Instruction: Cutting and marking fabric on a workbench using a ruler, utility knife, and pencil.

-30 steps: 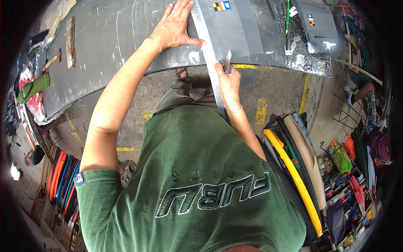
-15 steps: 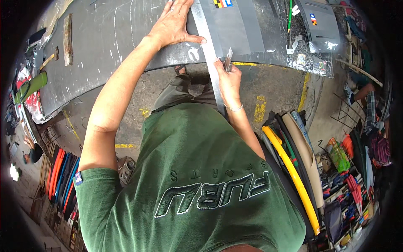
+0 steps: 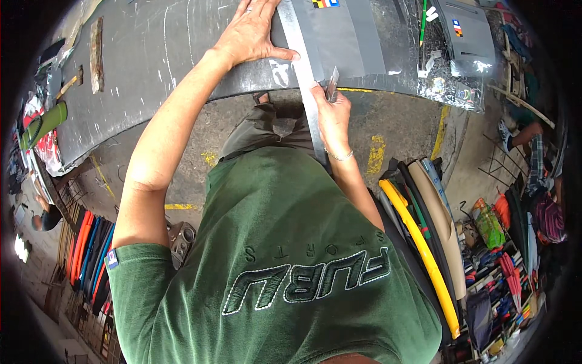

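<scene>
A long metal straightedge [image 3: 298, 45] lies across the table's near edge, its lower end reaching down past the edge toward my shirt. Fingers stretched out, my left hand [image 3: 251, 37] rests flat on the dark tabletop, its thumb on the straightedge. Just beyond the table edge, my right hand [image 3: 333, 118] grips a cutter knife [image 3: 332, 85] with its pointed tip up. That hand's thumb lies against the straightedge's right side. Beneath and to the right of the straightedge is a grey sheet [image 3: 342, 45] with a small colourful flag print.
A green pencil [image 3: 422, 24] and another grey piece [image 3: 465, 39] lie at the table's right. A wooden stick [image 3: 97, 54] and a green roll [image 3: 48, 124] are at the left. Fabric rolls, one yellow [image 3: 424, 255], stand right of me. Another person's leg [image 3: 526, 133] shows at far right.
The table items at the right appear slightly further right in the picture. Both hands keep nearly the same place on the straightedge, and the knife is still in my right hand.
</scene>
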Motion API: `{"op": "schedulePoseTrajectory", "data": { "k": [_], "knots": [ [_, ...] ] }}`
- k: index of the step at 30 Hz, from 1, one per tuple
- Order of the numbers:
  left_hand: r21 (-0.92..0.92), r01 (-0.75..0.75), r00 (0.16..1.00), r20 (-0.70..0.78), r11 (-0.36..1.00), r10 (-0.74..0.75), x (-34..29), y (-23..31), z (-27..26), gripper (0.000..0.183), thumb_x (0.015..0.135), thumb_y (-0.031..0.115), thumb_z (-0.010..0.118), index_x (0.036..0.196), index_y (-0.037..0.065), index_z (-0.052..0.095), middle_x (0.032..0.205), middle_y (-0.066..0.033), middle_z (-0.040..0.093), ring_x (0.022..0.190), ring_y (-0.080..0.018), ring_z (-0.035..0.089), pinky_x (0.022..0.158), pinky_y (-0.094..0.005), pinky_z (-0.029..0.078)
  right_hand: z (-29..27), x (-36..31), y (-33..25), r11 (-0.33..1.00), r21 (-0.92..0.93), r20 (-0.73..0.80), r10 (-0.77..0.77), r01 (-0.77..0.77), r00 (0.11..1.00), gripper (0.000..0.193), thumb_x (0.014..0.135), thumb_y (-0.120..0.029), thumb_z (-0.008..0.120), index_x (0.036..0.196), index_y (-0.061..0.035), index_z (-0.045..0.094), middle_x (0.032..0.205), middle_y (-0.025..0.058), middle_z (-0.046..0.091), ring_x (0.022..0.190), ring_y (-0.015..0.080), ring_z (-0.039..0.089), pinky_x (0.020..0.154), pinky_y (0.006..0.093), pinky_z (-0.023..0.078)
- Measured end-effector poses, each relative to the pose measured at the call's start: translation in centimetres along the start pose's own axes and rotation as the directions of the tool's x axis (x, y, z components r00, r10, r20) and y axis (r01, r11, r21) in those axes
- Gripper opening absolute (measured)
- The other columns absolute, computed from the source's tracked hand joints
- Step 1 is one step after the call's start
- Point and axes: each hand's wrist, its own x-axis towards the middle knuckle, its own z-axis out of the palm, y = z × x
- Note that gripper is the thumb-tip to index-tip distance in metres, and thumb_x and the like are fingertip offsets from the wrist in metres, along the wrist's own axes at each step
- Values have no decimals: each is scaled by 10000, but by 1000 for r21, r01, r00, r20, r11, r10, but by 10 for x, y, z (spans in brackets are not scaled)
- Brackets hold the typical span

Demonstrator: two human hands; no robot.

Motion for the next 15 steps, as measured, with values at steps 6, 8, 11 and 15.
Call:
{"op": "schedulePoseTrajectory", "data": {
  "k": [6,8,11,15],
  "knots": [
    [-309,248,942,298,918,-154,13,11,-27,1401,567,674,878,1546,-107,250,1613,-311,276,1540,-460,208,1271,-568,150,-2,-1,-3,1000,4,-16,2,-2,1000,260,940,-216,777,946,36,711,861,-8,659,774,75,536,699,261,463],
    [-195,95,995,63,976,-84,-6,-2,-1,1398,568,669,880,1548,-103,250,1611,-308,281,1541,-453,213,1272,-567,152,1,-1,-2,1000,-15,5,-11,11,1000,263,941,-214,775,956,41,713,870,-1,667,780,77,544,705,260,468],
    [-327,247,941,306,912,-145,23,18,-35,1399,569,669,879,1551,-101,247,1609,-309,283,1540,-452,216,1272,-566,153,-4,0,1,1000,-28,-68,3,-5,998,266,940,-214,777,969,43,716,878,0,673,787,75,550,712,258,473],
    [-272,120,991,88,955,-100,3,4,-4,1402,569,672,878,1553,-100,244,1606,-307,291,1540,-448,218,1272,-565,153,-2,2,2,999,-51,-24,-9,8,1000,268,940,-212,776,987,46,721,890,8,683,795,76,560,723,256,480]
  ]
}}
